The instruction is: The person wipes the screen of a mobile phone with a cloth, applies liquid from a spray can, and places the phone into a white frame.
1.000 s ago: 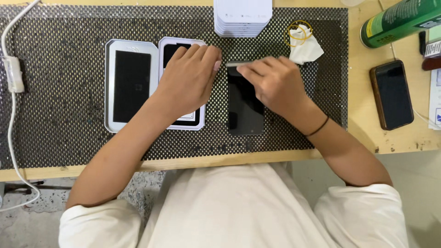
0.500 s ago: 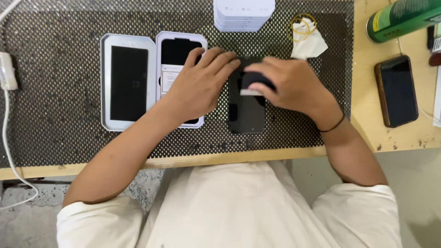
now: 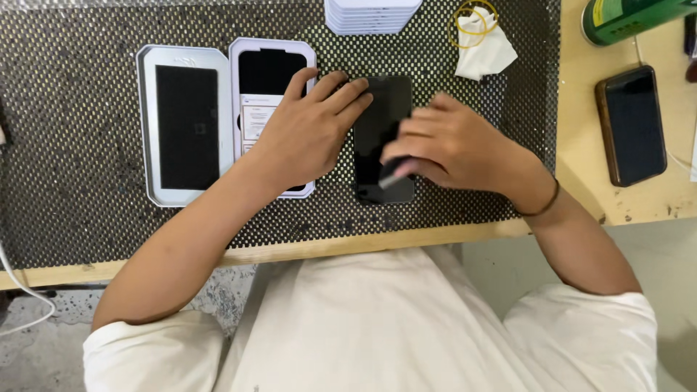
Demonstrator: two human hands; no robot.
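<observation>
Head view: right hand [image 3: 454, 149], pinching a small wiper, has slid down the phone [image 3: 383, 138]; left hand [image 3: 308, 131] flat, steadying its upper-left edge. Bare mat [image 3: 72, 109] far left.

We see two white rectangular tray packages [image 3: 185, 123] [image 3: 270, 80] with black inserts left, a dark-screened black phone [image 3: 381, 123] centre, and another dark-screened brown-cased phone [image 3: 634, 123] right.
</observation>
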